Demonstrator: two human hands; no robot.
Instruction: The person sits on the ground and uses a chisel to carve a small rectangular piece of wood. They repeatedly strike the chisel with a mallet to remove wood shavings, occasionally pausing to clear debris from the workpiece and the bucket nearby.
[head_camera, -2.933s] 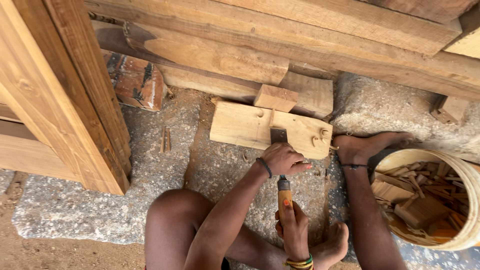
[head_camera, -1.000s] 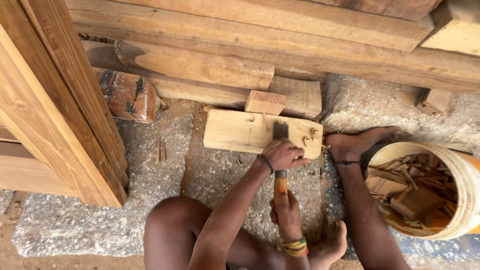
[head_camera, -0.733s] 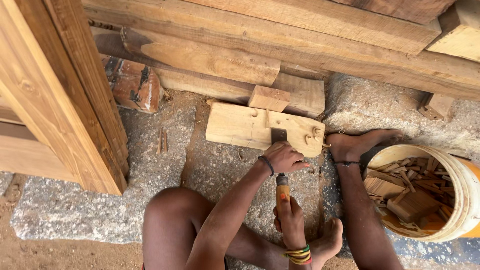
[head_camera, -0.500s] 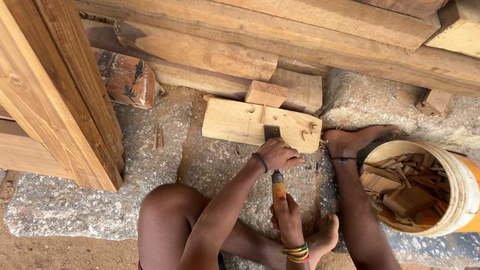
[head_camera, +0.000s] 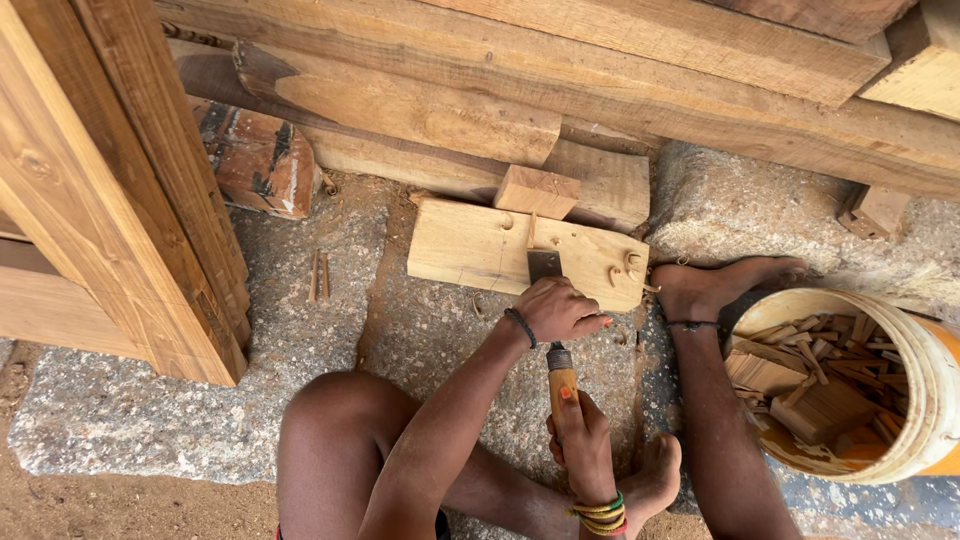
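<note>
The wooden handle of a chisel (head_camera: 560, 378) is gripped by the closed right hand (head_camera: 583, 446), its blade steadied under the closed left hand (head_camera: 556, 310), against a flat wooden board (head_camera: 470, 245) lying at twelve o'clock.

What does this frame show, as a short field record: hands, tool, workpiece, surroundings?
left hand: wrapped around the chisel near its blade
right hand: grips the chisel handle
chisel blade: on the flat wooden block
foot: against the block's right end
bucket: holds wood offcuts, at right
ground: rough stone slab
</note>
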